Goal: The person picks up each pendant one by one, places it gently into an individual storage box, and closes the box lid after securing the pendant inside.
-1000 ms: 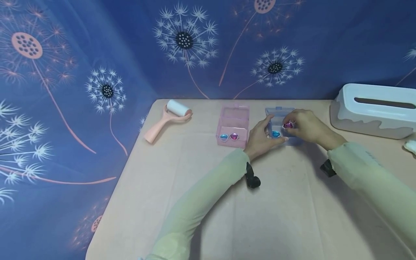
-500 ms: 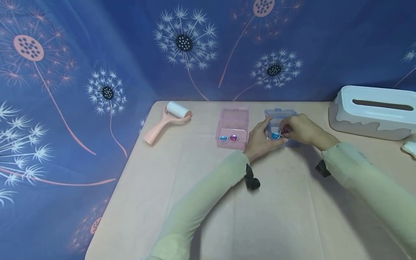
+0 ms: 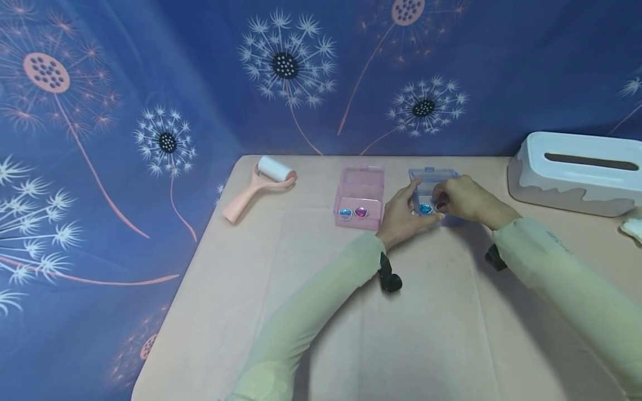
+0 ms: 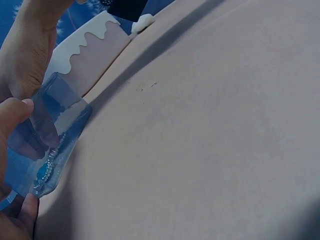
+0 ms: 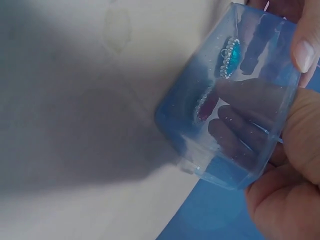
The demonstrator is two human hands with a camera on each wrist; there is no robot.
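Note:
My left hand (image 3: 399, 221) holds the small clear blue box (image 3: 433, 174), thumb at the near side and fingers at its left. The box's lid stands raised at the back. Inside lies a blue gem (image 3: 425, 208) with a silvery beaded edge. Fingers of my right hand (image 3: 466, 199) reach into the box and pinch a magenta gem (image 5: 207, 106), seen through the clear wall in the right wrist view beside the blue one. The fingers partly hide it in the head view. To the left, an open pink box (image 3: 359, 192) holds a blue gem (image 3: 345, 213) and a magenta gem (image 3: 361, 212).
A lint roller (image 3: 258, 186) with a pink handle lies at the back left of the table (image 3: 401, 334). A white-topped tissue box (image 3: 577, 175) stands at the back right, with a white item (image 3: 633, 228) beside it. Patterned blue cloth (image 3: 351, 72) hangs behind.
My right hand has lowered the magenta gem into the blue box, moving slightly left and down next to the blue gem. The left hand stays on the box.

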